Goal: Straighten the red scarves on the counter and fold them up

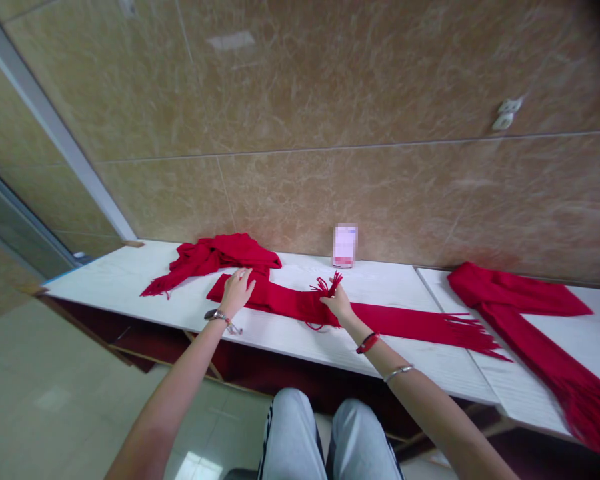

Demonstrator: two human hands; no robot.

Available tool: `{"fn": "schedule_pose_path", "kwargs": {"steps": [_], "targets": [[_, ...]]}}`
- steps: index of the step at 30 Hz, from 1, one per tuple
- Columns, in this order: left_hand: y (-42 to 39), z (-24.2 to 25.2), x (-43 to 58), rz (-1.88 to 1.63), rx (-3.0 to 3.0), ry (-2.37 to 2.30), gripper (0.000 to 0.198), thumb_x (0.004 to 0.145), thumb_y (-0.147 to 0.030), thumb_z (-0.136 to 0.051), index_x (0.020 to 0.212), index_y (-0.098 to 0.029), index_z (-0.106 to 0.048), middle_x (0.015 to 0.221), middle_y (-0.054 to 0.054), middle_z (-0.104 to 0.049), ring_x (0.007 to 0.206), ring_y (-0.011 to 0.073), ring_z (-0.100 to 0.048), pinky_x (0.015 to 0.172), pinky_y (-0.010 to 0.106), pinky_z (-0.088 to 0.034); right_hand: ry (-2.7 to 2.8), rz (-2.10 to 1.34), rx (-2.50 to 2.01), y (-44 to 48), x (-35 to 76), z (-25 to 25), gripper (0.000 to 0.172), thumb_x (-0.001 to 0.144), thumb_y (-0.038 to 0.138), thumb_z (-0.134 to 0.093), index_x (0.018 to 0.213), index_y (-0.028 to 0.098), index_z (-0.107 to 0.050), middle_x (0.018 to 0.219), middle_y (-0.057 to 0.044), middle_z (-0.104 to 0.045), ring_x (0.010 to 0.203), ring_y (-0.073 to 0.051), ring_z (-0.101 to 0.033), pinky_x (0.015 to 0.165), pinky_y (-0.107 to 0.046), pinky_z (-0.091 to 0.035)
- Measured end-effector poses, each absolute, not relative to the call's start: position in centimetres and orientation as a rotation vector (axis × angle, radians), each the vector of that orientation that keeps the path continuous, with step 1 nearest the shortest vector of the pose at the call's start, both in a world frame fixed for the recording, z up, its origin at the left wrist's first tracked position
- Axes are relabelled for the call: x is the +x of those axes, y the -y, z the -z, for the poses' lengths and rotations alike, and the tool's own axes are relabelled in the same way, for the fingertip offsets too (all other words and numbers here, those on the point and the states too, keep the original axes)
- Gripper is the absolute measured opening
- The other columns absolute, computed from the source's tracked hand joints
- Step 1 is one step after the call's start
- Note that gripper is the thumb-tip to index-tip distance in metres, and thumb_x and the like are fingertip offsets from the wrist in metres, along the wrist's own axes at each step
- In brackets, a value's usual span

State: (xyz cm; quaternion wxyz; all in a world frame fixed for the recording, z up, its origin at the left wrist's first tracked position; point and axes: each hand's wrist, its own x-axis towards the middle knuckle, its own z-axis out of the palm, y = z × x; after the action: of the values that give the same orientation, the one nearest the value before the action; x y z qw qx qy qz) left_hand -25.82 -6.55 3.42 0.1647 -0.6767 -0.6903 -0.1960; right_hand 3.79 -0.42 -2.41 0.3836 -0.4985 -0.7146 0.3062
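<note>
A red fringed scarf (400,321) stretches lengthwise along the white tabletop, partly doubled over on its left half. My left hand (236,293) lies on the scarf's left part, fingers extended and touching the cloth. Farther right, my right hand (338,305) grips the scarf's folded-over fringed end, and some tassels stick up by the thumb. The scarf's other fringe spreads flat to the right of my right arm. Behind my left hand is a second red scarf (225,253), crumpled in a loose heap.
A third red scarf (515,320) lies bent on the adjoining table section, its fringe by the front edge. A phone-like upright item (345,247), blurred, leans at the tiled wall (300,193). Open shelves (280,377) run under the tabletop (145,317), near my knees.
</note>
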Motion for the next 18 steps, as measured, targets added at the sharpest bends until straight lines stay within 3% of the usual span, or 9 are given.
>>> {"fn": "schedule_pose_path", "kwargs": {"steps": [5, 9, 13, 18], "targets": [[7.6, -2.9, -27.0, 0.422, -1.95, 1.969, 0.044, 0.087, -0.037, -0.042, 0.125, -0.014, -0.046, 0.132, 0.015, -0.041, 0.124, 0.0282, -0.035, 0.098, 0.042, -0.035, 1.793, -0.545, -1.438, 0.6, 4.8, 0.6, 0.066, 0.072, 0.017, -0.045, 0.134, 0.008, -0.026, 0.123, -0.021, -0.047, 0.112, -0.027, -0.048, 0.092, -0.042, -0.039], [7.7, -2.1, -23.1, 0.305, -2.259, 1.772, 0.044, 0.089, -0.038, -0.039, 0.129, -0.019, -0.042, 0.141, 0.01, -0.033, 0.132, 0.0262, -0.022, 0.103, 0.044, -0.027, 2.331, -0.203, -1.142, 2.4, 4.0, -0.8, 0.052, 0.077, 0.026, -0.052, 0.127, 0.016, -0.043, 0.132, -0.016, -0.04, 0.124, -0.028, -0.033, 0.099, -0.048, -0.029], [7.0, -0.7, -18.6, 0.215, -2.45, 1.623, 0.042, 0.091, -0.035, -0.035, 0.131, -0.025, -0.039, 0.142, 0.006, -0.032, 0.132, 0.0223, -0.023, 0.105, 0.043, -0.023, 2.773, -0.107, -0.957, 3.6, 2.8, -1.8, 0.035, 0.08, 0.019, -0.048, 0.114, 0.018, -0.055, 0.114, -0.013, -0.055, 0.107, -0.024, -0.05, 0.089, -0.038, -0.04], [6.2, 1.3, -17.7, 0.175, -2.493, 1.66, 0.042, 0.092, -0.034, -0.032, 0.133, -0.027, -0.037, 0.14, 0.004, -0.037, 0.13, 0.0216, -0.029, 0.103, 0.044, -0.026, 2.819, 0.027, -1.214, 3.0, 5.6, -2.5, 0.035, 0.081, 0.005, -0.037, 0.105, 0.019, -0.059, 0.105, -0.011, -0.06, 0.089, -0.02, -0.06, 0.071, -0.027, -0.046]]}}
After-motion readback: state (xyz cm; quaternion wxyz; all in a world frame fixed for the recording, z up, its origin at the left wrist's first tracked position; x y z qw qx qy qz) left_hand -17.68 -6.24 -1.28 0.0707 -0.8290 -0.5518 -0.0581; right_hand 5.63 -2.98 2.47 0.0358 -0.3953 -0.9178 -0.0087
